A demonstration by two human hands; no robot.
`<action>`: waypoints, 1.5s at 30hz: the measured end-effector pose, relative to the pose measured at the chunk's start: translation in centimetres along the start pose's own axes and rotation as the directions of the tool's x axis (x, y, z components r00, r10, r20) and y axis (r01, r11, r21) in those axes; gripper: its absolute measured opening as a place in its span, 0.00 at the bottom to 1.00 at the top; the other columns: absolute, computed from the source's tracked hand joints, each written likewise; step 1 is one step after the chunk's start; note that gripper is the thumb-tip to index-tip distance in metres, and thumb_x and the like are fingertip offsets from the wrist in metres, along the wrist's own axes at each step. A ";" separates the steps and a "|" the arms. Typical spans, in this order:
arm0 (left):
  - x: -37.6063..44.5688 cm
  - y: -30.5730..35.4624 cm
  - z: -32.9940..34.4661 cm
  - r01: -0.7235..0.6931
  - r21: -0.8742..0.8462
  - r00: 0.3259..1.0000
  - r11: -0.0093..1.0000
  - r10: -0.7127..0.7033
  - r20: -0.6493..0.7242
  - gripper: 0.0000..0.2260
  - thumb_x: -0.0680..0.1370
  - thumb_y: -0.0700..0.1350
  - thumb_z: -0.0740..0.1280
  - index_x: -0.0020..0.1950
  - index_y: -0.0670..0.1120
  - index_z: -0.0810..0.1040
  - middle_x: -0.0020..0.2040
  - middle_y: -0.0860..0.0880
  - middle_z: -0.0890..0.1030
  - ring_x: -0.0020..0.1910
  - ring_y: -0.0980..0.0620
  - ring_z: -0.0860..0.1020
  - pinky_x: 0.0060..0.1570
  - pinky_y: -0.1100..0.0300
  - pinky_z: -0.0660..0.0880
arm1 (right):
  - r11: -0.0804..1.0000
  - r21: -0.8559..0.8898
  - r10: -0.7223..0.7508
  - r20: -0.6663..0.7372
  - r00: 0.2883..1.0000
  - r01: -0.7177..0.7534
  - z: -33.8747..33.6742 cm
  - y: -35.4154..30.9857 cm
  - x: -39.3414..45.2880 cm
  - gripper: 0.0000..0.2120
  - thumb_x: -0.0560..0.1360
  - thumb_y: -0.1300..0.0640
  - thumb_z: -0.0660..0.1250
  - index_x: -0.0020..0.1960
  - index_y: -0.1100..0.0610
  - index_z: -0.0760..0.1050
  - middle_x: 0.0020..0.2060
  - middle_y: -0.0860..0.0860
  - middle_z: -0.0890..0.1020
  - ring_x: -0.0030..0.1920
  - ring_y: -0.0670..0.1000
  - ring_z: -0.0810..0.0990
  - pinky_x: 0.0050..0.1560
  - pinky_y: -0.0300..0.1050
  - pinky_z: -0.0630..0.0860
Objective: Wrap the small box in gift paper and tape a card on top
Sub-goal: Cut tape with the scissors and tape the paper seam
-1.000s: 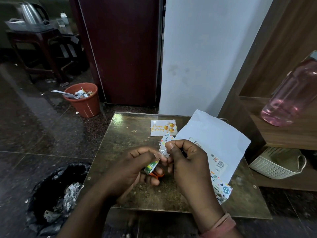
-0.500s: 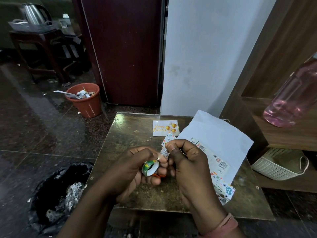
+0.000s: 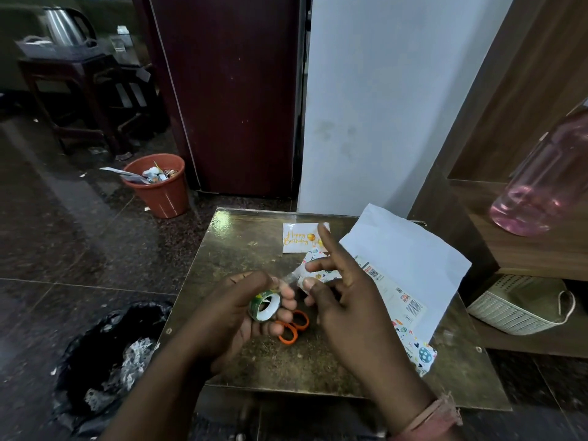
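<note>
Tape roll (image 3: 264,305): green with yellow print outside, white inside
Scissors (image 3: 292,327): orange handles
Card (image 3: 300,238): white, gold lettering, gold balloons
Gift paper (image 3: 410,259): plain white back; printed face white with multicoloured motifs, a barcode strip along it
Table (image 3: 254,249): mottled brass-gold
Bin (image 3: 159,192), far left: terracotta
Bottle (image 3: 541,189), right: pink
Basket (image 3: 515,305): cream

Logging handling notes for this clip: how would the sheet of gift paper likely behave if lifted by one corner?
The gift paper would probably flop: it is a thin sheet, already creased, its far flap standing off the table. It looks light for its area. Its surface may be a little slick.
</note>
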State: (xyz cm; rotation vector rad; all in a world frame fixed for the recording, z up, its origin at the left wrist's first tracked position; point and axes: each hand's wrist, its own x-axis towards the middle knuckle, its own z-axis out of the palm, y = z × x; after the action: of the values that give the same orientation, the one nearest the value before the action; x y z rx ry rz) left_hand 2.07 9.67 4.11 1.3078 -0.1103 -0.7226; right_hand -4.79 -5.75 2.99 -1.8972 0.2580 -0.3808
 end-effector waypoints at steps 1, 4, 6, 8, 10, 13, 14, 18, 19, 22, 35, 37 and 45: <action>0.0 0.0 -0.1 0.007 -0.003 1.000 1.000 -0.007 -0.007 0.13 0.80 0.43 0.64 0.42 0.39 0.84 0.42 0.37 0.82 0.34 0.48 0.80 0.28 0.60 0.77 | 0.996 -0.068 -0.060 -0.017 0.998 0.058 -0.4 0.0 0.1 0.33 0.81 0.64 0.66 0.74 0.32 0.65 0.54 0.39 0.78 0.45 0.42 0.81 0.47 0.35 0.75; -0.1 0.1 -0.3 0.036 -0.042 0.999 0.998 -0.036 -0.005 0.16 0.81 0.42 0.61 0.40 0.40 0.84 0.42 0.37 0.82 0.33 0.48 0.80 0.28 0.61 0.77 | 0.940 -0.250 -0.247 -0.027 0.969 0.232 -1.6 0.0 0.1 0.27 0.79 0.65 0.68 0.70 0.39 0.74 0.54 0.39 0.76 0.48 0.42 0.78 0.47 0.28 0.70; -0.1 0.1 -0.2 0.046 -0.057 0.999 0.997 -0.046 0.008 0.16 0.81 0.42 0.61 0.39 0.41 0.84 0.41 0.38 0.82 0.33 0.49 0.80 0.27 0.61 0.77 | 0.905 -0.302 -0.314 0.000 0.950 0.299 -1.8 0.0 0.0 0.22 0.78 0.65 0.70 0.65 0.42 0.78 0.54 0.39 0.75 0.48 0.44 0.78 0.46 0.32 0.71; -0.1 0.1 -0.1 0.049 -0.053 0.999 0.997 -0.048 0.023 0.14 0.78 0.44 0.63 0.40 0.41 0.84 0.41 0.38 0.81 0.33 0.49 0.79 0.27 0.61 0.76 | 0.876 -0.343 -0.349 0.032 0.937 0.338 -1.7 0.1 -0.1 0.19 0.78 0.64 0.70 0.61 0.43 0.78 0.55 0.40 0.74 0.49 0.45 0.78 0.45 0.40 0.76; -0.1 0.1 -0.1 0.047 -0.056 0.998 0.997 -0.045 0.040 0.12 0.74 0.46 0.65 0.39 0.41 0.84 0.41 0.38 0.81 0.33 0.48 0.79 0.27 0.61 0.76 | 0.852 -0.376 -0.373 0.051 0.926 0.364 -1.6 0.2 -0.2 0.17 0.78 0.63 0.70 0.61 0.43 0.77 0.56 0.42 0.74 0.52 0.45 0.78 0.46 0.45 0.78; -0.2 0.1 -0.2 0.045 -0.073 0.998 0.996 -0.042 0.055 0.12 0.74 0.47 0.66 0.38 0.42 0.85 0.41 0.38 0.81 0.32 0.48 0.78 0.26 0.60 0.76 | 0.827 -0.404 -0.397 0.070 0.915 0.390 -1.5 0.2 -0.2 0.16 0.78 0.63 0.71 0.60 0.45 0.78 0.55 0.43 0.74 0.55 0.45 0.78 0.48 0.46 0.78; -0.2 0.1 -0.3 0.045 -0.075 0.997 0.996 -0.040 0.060 0.11 0.74 0.47 0.68 0.38 0.42 0.85 0.40 0.38 0.80 0.32 0.48 0.78 0.26 0.61 0.75 | 0.821 -0.411 -0.405 0.074 0.911 0.398 -1.5 0.3 -0.2 0.15 0.78 0.63 0.70 0.59 0.46 0.78 0.54 0.43 0.74 0.55 0.46 0.78 0.48 0.46 0.78; -0.2 0.0 -0.6 0.051 -0.053 0.995 0.997 -0.046 0.092 0.11 0.73 0.50 0.69 0.40 0.43 0.85 0.40 0.40 0.80 0.31 0.50 0.76 0.26 0.61 0.74 | 0.815 -0.417 -0.411 0.076 0.909 0.403 -1.5 0.6 -0.1 0.10 0.79 0.62 0.69 0.55 0.49 0.81 0.51 0.43 0.76 0.53 0.47 0.78 0.47 0.48 0.78; -0.1 -0.1 -0.6 0.053 -0.042 0.994 0.998 -0.049 0.100 0.13 0.73 0.51 0.69 0.41 0.42 0.84 0.39 0.41 0.79 0.31 0.50 0.76 0.26 0.61 0.73 | 0.816 -0.413 -0.409 0.081 0.909 0.404 -1.5 0.7 -0.1 0.09 0.80 0.62 0.69 0.54 0.49 0.81 0.50 0.43 0.76 0.52 0.47 0.78 0.47 0.49 0.78; -0.1 -0.2 -0.7 0.049 -0.009 0.991 0.999 -0.048 0.127 0.12 0.73 0.51 0.70 0.43 0.42 0.82 0.38 0.43 0.77 0.30 0.53 0.72 0.25 0.62 0.69 | 0.828 -0.396 -0.396 0.086 0.914 0.396 -1.5 0.8 -0.1 0.08 0.80 0.61 0.68 0.53 0.50 0.80 0.49 0.42 0.77 0.52 0.46 0.78 0.48 0.47 0.77; -0.1 -0.5 -0.7 0.028 0.198 0.994 0.980 -0.049 0.100 0.06 0.69 0.46 0.69 0.36 0.44 0.81 0.33 0.46 0.73 0.28 0.55 0.65 0.24 0.64 0.58 | 0.733 -0.533 -0.409 0.154 0.900 0.424 -2.1 0.4 -0.2 0.14 0.72 0.58 0.56 0.49 0.50 0.78 0.47 0.45 0.76 0.47 0.50 0.77 0.39 0.52 0.78; 0.1 -0.6 -0.8 0.019 0.229 0.995 0.973 -0.041 0.091 0.06 0.69 0.46 0.68 0.35 0.46 0.81 0.32 0.46 0.74 0.27 0.55 0.65 0.24 0.64 0.58 | 0.720 -0.551 -0.399 0.170 0.901 0.423 -2.0 0.2 -0.4 0.14 0.71 0.60 0.57 0.49 0.50 0.78 0.46 0.45 0.75 0.46 0.51 0.77 0.38 0.52 0.78; 0.2 -0.7 -1.1 0.016 0.284 0.990 0.959 -0.056 0.133 0.05 0.70 0.44 0.68 0.35 0.46 0.81 0.33 0.47 0.74 0.27 0.56 0.65 0.24 0.65 0.59 | 0.710 -0.573 -0.411 0.135 0.902 0.409 -1.8 -0.1 -0.7 0.15 0.73 0.57 0.54 0.50 0.49 0.77 0.47 0.45 0.75 0.45 0.51 0.78 0.37 0.52 0.78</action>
State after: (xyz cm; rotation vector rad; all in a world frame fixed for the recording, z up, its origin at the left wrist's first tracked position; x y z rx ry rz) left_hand 2.46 10.44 3.12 1.5328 -0.3129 -0.8522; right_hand -6.10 -7.02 3.57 -2.5872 -0.0732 -0.6611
